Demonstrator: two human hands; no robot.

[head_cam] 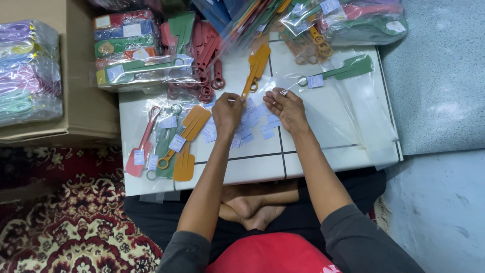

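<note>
left hand [227, 112] pinches the orange spatula [256, 68]; right hand [286, 107] pinches a metal ring [302, 81] beside the green spatula [347, 69], paper tags [252, 124] scattered beneath, bagged spatulas [144, 71] crowding behind.

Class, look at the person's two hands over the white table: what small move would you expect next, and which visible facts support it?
Probably the left hand lifts one small paper tag toward the orange spatula whose ring end it touches. The right hand appears to pinch a thin tie near the green spatula, which already bears a tag; the orange one shows none.
</note>
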